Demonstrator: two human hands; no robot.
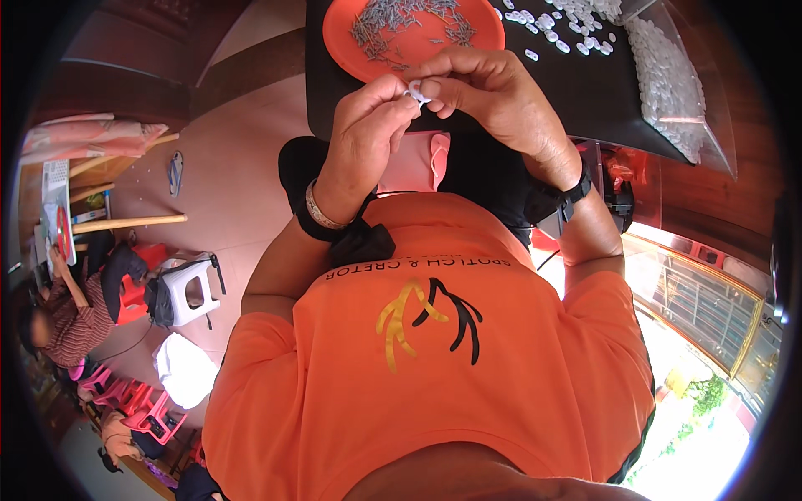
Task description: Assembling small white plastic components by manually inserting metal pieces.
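Between my fingertips, just in front of a round orange tray [337,40], is a small white plastic piece [418,93] with a looped shape. My left hand [364,134] pinches it from the left with thumb and forefinger. From the other side, the thumb and fingers of my right hand [508,102] are closed on the same piece, hiding part of it. Thin grey nail-like pieces [380,32] are scattered in the tray. Loose white oval plastic pieces [551,35] lie to the right of it on the black tabletop [576,92].
A clear bin [720,138] packed with white pieces [664,79] stands at the table's right end. On the left are a white stool [190,292], red plastic chairs [150,417], a flip-flop [175,173] on the floor and a seated person [79,321] at another table.
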